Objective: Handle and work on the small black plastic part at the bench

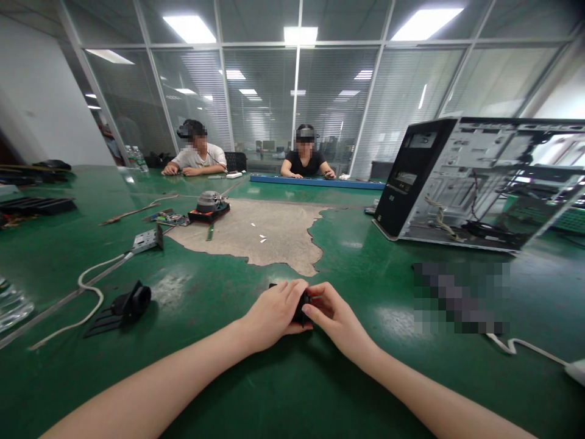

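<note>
Both of my hands meet over the green table, close in front of me, around a small black part [300, 310]. My left hand [276, 311] wraps over it from the left, fingers curled across its top. From the right, my right hand [336, 311] grips the part's side between thumb and fingers. Most of the part is covered, so its kind cannot be made out. To the left lies a black plastic bracket [130, 305] with a round opening and slats.
An opened computer tower [457, 183] stands at right. A blue strip [315, 182] crosses the far side before two seated people. A fan cooler [210, 204], circuit board [170, 217], metal box [147, 239], white cable [98, 286] and clear bottle [13, 305] lie leftward. A blurred-out object is right.
</note>
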Tool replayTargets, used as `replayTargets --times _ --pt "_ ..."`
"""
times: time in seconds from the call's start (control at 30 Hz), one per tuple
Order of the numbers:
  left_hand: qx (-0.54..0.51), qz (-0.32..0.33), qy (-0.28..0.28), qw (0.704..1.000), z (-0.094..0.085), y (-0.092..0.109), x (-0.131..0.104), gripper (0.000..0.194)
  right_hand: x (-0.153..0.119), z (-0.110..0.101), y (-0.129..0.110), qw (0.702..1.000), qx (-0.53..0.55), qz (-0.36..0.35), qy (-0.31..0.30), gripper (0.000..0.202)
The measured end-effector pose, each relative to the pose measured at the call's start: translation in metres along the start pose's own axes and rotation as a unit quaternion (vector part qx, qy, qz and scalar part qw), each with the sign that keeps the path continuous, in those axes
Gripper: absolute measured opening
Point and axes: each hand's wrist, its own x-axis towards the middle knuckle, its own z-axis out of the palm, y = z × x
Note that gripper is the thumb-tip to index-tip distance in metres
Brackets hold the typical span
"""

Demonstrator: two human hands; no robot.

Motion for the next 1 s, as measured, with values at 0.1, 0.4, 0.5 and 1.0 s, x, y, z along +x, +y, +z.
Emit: replayTargets --times 0.1,0.4,0.5,1.0 --pt "-0.032 -0.008 -0.004 0.999 -0.0015 0.0003 -0.0010 0.063 0.0004 0.0001 -0.0007 1.000 0.001 0.011 -0.015 0.018" --pt "-0.057 -0.024 0.000 0.998 -0.0007 0.0003 -0.0005 0.061 -0.0027 -0.0004 -0.0023 0.999 0.017 -0.031 -0.018 0.014" --pt "-0.057 -0.027 -0.002 0.998 0.0000 0.0001 -0.0001 0.063 -0.0001 -0.0006 0.0013 0.999 0.032 -0.015 -0.015 0.015" --pt "-0.047 -0.012 0.013 0.999 0.0001 -0.0001 -0.0005 0.061 -0.0013 -0.0014 -0.0035 0.999 -0.010 -0.045 -0.013 0.009"
